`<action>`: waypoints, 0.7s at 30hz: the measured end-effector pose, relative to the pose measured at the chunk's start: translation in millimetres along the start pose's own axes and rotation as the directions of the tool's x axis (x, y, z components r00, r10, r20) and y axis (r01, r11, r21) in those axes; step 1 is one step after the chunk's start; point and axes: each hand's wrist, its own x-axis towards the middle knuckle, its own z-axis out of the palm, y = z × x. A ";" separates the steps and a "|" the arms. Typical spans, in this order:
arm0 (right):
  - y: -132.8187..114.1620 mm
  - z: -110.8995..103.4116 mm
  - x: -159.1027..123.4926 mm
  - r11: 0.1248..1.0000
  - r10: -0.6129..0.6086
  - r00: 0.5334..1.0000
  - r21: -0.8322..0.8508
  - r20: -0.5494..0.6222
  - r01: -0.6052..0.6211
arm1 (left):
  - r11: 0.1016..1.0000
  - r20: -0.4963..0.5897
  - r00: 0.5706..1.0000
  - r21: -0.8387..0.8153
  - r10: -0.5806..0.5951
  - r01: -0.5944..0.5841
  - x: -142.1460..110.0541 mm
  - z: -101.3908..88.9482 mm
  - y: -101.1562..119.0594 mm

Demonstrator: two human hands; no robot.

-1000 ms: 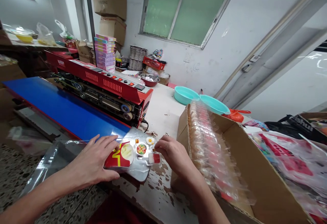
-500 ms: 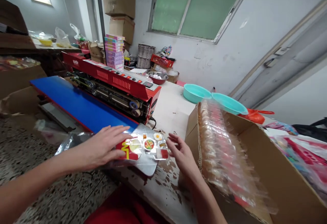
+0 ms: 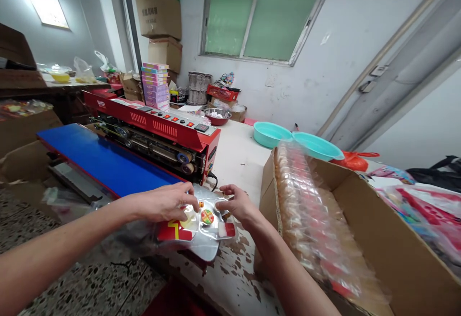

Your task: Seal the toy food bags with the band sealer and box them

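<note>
A clear plastic packet [image 3: 201, 224] with a red-and-yellow card and small round toy pieces lies on a metal plate at the table's near edge. My left hand [image 3: 163, 203] rests on its left top part, fingers curled down onto the film. My right hand [image 3: 236, 204] pinches the packet's upper right edge. Both hands sit just in front of the red band sealer [image 3: 158, 131] and the end of its blue conveyor belt [image 3: 101, 160].
An open cardboard box [image 3: 363, 239] with rows of bagged packets stands at my right. Two teal basins [image 3: 291, 138] sit behind it on the white worn table [image 3: 237, 157]. Stacked boxes, a metal bowl and a red basket line the far wall. More packed bags lie at far right.
My right hand has come back onto the packet's top right edge after lifting off it. My left hand slid from the red card up toward the packet's top. The view shifted slightly.
</note>
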 end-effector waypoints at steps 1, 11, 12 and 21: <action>0.4 -0.4 1.3 1.000 -0.005 1.000 -0.008 0.000 0.005 | 0.999 0.034 0.999 -0.036 -0.003 0.005 0.2 -0.1 -0.3; 0.1 -1.5 5.5 0.998 -0.041 0.998 0.050 0.039 0.039 | 0.981 0.118 0.974 0.035 -0.192 0.189 3.9 10.4 10.2; -2.2 -1.5 5.6 0.998 -0.041 0.998 0.047 0.049 0.038 | 0.979 0.119 0.973 0.070 -0.199 0.192 5.8 8.3 11.7; -18.6 -1.2 -0.1 0.998 0.024 0.995 0.053 0.100 -0.030 | 0.996 0.168 0.986 0.089 -0.008 -0.007 23.8 -7.3 -0.9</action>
